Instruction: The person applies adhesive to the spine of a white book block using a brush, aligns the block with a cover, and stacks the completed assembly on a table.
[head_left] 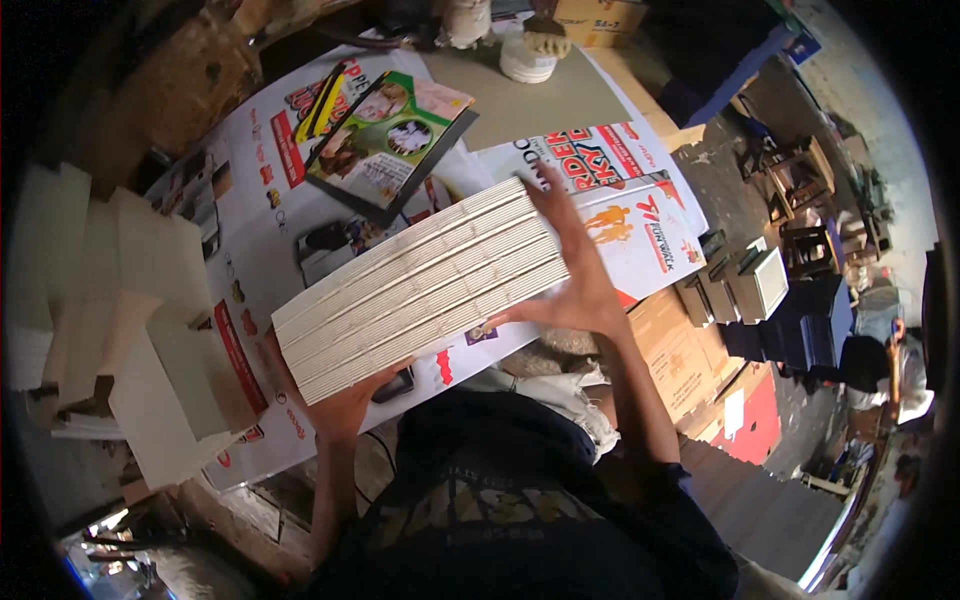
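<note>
A thick stack of bound paper blocks (420,290) is held up at a slant above the table, its sewn-looking spines facing me. My left hand (342,405) grips its lower left end, fingers partly hidden under and behind it. My right hand (578,275) is closed round the right end, thumb along the near lower edge and fingers at the far edge. Beyond the stack lies a green picture-covered sheet (395,135) on a dark board, with a yellow-and-black cutter-like tool (325,105) at its left.
Printed poster sheets (255,180) cover the table. A white tub (527,62) with a brush-like thing on top stands at the far side, on a grey board (475,100). Tall paper stacks (165,400) crowd the left edge. Cardboard boxes (675,350) are at the right.
</note>
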